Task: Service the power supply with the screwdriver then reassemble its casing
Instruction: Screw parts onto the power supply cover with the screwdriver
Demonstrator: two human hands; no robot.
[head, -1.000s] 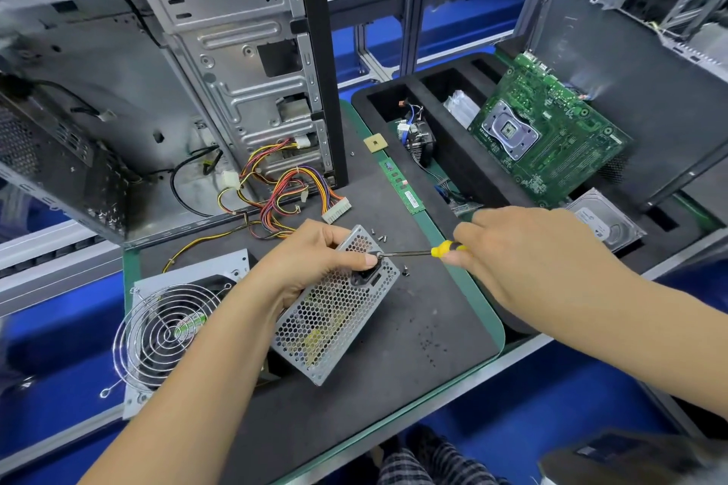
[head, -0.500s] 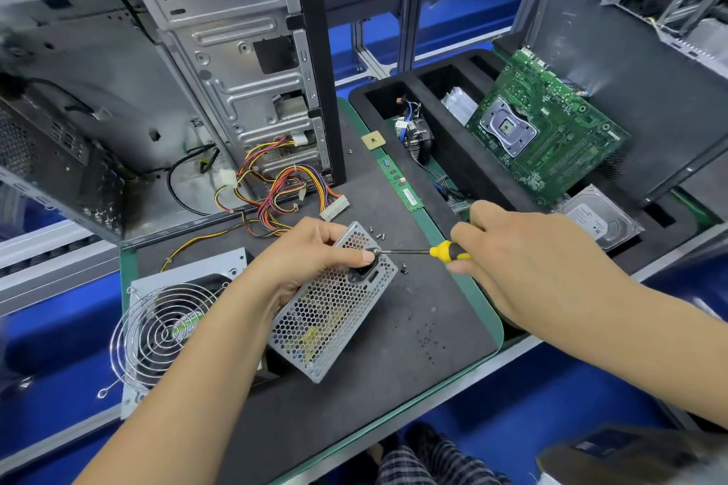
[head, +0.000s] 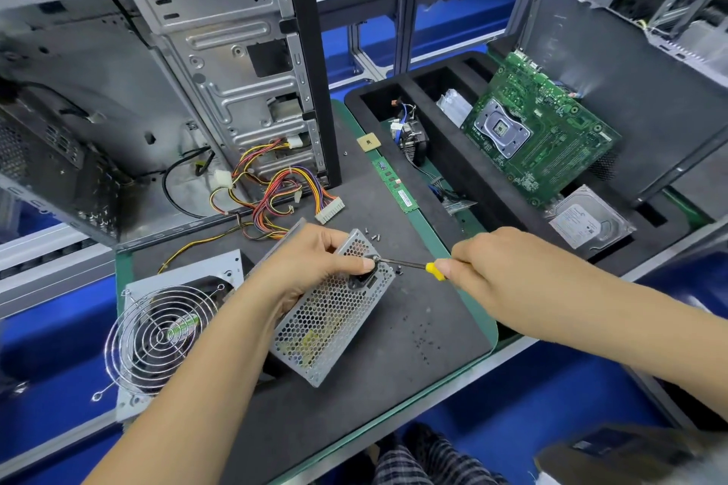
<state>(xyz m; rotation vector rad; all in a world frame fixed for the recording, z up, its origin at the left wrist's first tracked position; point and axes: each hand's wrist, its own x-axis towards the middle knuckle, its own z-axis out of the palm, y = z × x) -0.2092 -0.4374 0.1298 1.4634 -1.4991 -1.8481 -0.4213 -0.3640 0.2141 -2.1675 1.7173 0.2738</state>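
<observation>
**A:** Right, where's the power supply?

**B:** Power supply [head: 335, 311] sits tilted on the dark mat [head: 417, 311], centre of the desk [head: 478, 311], mesh face toward the camera. Left hand [head: 311, 268] grips its top edge, fingers curled over the casing, thumb pressed on the mesh next to the socket cutout.

**A:** Screwdriver?

**B:** Screwdriver [head: 413, 266] comes in from 3 o'clock, about level. Right hand [head: 500, 268] has its fingers clamped round the yellow handle; only the handle's front end shows. Tip is on a screw [head: 375, 258] at the casing's upper corner, just beside the left thumb.

**A:** Loose hardware?

**B:** A few loose screws [head: 374, 236] on the mat at 12 o'clock of that corner, one more just under the shaft. Small dark specks at 4 o'clock; can't tell what they are.

**A:** Rest of the casing?

**B:** Fan cover [head: 165, 327] with its wire grille lies flat at 9 o'clock, partly behind the left forearm. Wiring harness [head: 275, 193] runs from 11 o'clock into the open PC case [head: 157, 91] standing at the back.

**A:** Other side?

**B:** RAM stick [head: 396, 185] at 1 o'clock on the mat edge, CPU chip [head: 368, 141] above it. Black foam tray [head: 488, 185] from 1 to 2 o'clock holds a cooler [head: 411, 142], a motherboard [head: 539, 134] leaning upright, and a hard drive [head: 587, 222].
</observation>
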